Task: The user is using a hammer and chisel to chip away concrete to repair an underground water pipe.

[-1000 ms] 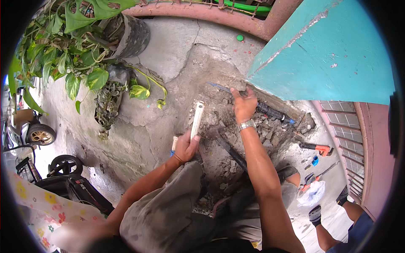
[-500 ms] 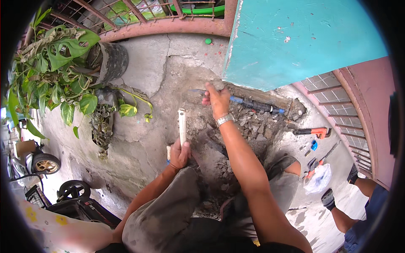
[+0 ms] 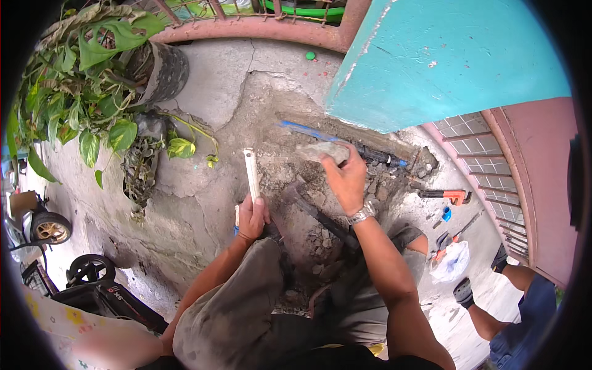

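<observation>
My left hand (image 3: 251, 219) is closed around the lower end of a white flat bar (image 3: 251, 176) with a dark hole near its top. It rests by my left knee, the bar pointing away from me. Between the thumb and fingers of my right hand (image 3: 346, 182) is a flat grey piece of concrete (image 3: 322, 150), slightly blurred, held above the broken ground. Just beyond it a blue pipe (image 3: 308, 130) lies in a shallow trench, joined to a black-wrapped section (image 3: 376, 156). A dark-handled tool (image 3: 327, 223) lies on the rubble between my knees.
A turquoise wall corner (image 3: 444, 68) borders the trench. Right of it lie an orange pipe wrench (image 3: 447, 195), a blue fitting (image 3: 446, 214) and a plastic bag (image 3: 450, 262). Another person's leg (image 3: 484, 314) is nearby. A potted plant (image 3: 161, 73) stands left.
My right hand has drawn back toward me and right from over the blue pipe, and the concrete piece now shows in it. My left hand still holds the white bar.
</observation>
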`<action>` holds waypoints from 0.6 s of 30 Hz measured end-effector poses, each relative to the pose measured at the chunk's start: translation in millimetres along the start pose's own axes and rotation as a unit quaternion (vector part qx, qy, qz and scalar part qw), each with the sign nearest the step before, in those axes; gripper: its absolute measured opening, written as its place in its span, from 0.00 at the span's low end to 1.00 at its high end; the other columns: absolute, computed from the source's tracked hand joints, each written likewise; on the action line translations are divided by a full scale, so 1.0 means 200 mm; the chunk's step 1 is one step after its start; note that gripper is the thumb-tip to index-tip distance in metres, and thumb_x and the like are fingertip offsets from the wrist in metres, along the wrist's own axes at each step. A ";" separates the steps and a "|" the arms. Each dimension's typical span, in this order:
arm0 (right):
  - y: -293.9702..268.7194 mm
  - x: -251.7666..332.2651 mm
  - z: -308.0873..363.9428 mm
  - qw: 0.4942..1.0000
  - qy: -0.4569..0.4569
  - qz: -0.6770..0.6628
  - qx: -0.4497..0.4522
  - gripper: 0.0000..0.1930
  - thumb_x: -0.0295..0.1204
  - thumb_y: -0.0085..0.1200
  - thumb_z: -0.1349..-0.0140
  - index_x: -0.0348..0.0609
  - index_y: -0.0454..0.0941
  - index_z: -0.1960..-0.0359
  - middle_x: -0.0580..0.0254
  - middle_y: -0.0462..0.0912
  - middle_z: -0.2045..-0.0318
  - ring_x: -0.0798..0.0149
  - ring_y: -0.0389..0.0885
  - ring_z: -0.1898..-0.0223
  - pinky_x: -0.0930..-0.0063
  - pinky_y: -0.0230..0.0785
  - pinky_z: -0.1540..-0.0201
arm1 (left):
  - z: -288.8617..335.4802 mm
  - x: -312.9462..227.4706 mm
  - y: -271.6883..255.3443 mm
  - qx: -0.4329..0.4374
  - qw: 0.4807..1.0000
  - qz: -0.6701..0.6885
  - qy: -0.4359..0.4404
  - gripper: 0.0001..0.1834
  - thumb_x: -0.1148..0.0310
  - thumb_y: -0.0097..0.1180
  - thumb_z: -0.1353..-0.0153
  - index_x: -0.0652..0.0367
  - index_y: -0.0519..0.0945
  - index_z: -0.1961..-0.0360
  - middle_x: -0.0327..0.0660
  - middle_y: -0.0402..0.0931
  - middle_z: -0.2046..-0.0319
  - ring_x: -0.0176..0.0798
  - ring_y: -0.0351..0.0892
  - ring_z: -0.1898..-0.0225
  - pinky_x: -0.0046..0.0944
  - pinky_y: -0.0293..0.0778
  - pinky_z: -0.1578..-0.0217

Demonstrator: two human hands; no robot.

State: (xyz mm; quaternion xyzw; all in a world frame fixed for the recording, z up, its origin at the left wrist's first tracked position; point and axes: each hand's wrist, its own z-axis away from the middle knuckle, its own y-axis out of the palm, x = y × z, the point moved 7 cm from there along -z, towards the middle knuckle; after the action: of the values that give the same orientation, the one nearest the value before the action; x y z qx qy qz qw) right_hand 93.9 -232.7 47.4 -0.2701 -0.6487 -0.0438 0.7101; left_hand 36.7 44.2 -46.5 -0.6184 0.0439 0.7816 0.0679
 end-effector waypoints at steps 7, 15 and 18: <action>-0.40 -0.01 0.11 0.882 0.032 0.385 0.269 0.21 0.35 0.62 0.45 0.40 0.81 0.50 0.51 0.84 0.71 0.47 0.86 0.66 0.60 0.77 0.62 | -0.01 -0.01 0.02 0.037 0.997 -0.014 -0.058 0.18 0.55 0.43 0.23 0.60 0.74 0.62 0.33 0.68 0.82 0.28 0.66 0.84 0.31 0.65 0.81; 0.08 -0.52 -0.40 0.938 0.046 0.302 0.164 0.17 0.32 0.57 0.41 0.31 0.82 0.54 0.35 0.84 0.55 0.36 0.83 0.53 0.48 0.75 0.48 | -0.45 0.00 0.14 0.013 0.978 -0.186 -0.098 0.25 0.48 0.40 0.23 0.62 0.74 0.61 0.36 0.67 0.83 0.33 0.69 0.84 0.36 0.68 0.82; 0.35 -0.45 -0.38 0.894 0.122 0.363 0.233 0.17 0.34 0.58 0.43 0.31 0.83 0.58 0.33 0.84 0.57 0.37 0.83 0.51 0.49 0.76 0.47 | -0.47 0.03 0.06 -0.089 0.917 -0.389 0.020 0.27 0.44 0.39 0.24 0.61 0.73 0.63 0.36 0.66 0.83 0.35 0.70 0.83 0.39 0.68 0.83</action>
State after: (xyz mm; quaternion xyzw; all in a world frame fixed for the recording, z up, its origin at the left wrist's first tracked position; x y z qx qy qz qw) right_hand 178.0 -232.5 -62.5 -0.3060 -0.4055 0.3367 0.7929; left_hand 123.9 18.1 -75.0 -0.6060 -0.2680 0.6815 0.3106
